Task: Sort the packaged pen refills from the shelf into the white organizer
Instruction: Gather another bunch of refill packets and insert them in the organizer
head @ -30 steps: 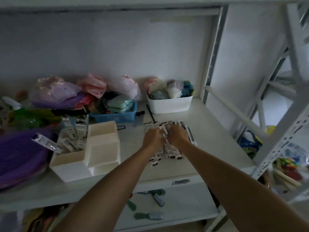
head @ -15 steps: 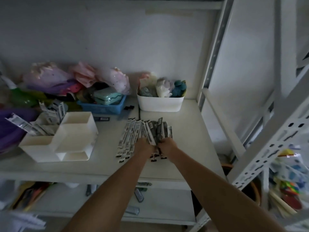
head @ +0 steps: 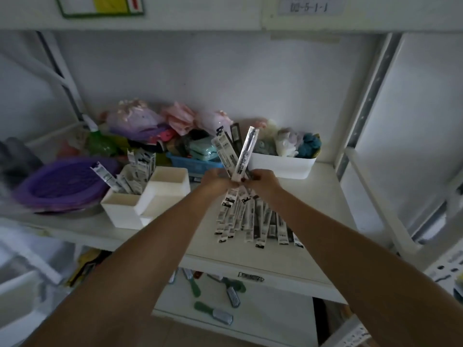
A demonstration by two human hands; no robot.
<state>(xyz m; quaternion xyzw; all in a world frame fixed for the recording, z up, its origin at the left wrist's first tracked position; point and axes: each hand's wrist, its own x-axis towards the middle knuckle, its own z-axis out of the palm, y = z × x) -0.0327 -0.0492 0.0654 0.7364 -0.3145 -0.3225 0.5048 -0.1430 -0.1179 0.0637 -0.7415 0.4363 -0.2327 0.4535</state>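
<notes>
My left hand (head: 215, 180) and my right hand (head: 263, 180) are side by side above the shelf, both gripping a small bunch of packaged pen refills (head: 235, 152) that stands up and fans out above them. Below the hands, a pile of more packaged refills (head: 253, 219) lies spread on the white shelf (head: 323, 214). The white organizer (head: 150, 196) stands to the left, with several refills (head: 132, 169) upright in its back-left compartment; its other compartments look empty.
A white bin of soft items (head: 283, 164) stands at the back right, a blue basket (head: 190, 162) behind the hands, a purple basket (head: 62, 186) at far left. Shelf posts (head: 363, 108) rise on the right. Small tools (head: 215, 313) lie on the lower shelf.
Both hands have lifted from the pile, raising a small bunch of refills upright. The camera view has shifted up and back; the rest of the pile stays on the shelf.
</notes>
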